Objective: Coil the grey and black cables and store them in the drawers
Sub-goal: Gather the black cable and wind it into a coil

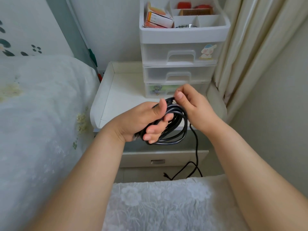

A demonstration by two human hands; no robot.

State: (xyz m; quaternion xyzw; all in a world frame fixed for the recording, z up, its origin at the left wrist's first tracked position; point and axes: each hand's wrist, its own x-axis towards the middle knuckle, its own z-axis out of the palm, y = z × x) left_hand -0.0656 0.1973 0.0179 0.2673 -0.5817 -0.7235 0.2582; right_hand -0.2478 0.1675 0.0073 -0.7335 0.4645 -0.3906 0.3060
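Holding item: black cable (175,124), partly coiled, in front of the drawer unit (179,64) and just above the front edge of the table (116,97).

Orientation: the coil's loops form an oval whose long axis runs from upper right, nearest the drawer unit, down to lower left, toward the person. One loose tail leaves the coil's right side, drops straight down past the table's front, and curls on the floor below; its small plug end (165,175) lies there, pointing left.

Appearance: thin, glossy, round black cord, several loops stacked closely, slightly uneven in size.

Left hand (143,120): grip closed around the lower left part of the coil, fingers curled through the loops, thumb pressed on top.

Right hand (191,104): grip narrow, thumb and forefinger pinching the top of the coil at the point nearest the drawer unit.

Drawer unit: white translucent plastic, three drawers, all closed, standing at the back right of the table; cartoon stickers on the top and bottom drawers. Open tray on top of the unit holds boxes (158,18), a comb (195,12) and red items.

Bed (41,114): left of the table, pale floral cover.

Curtain (250,47): right of the drawer unit, cream.

Grey cable: not seen.
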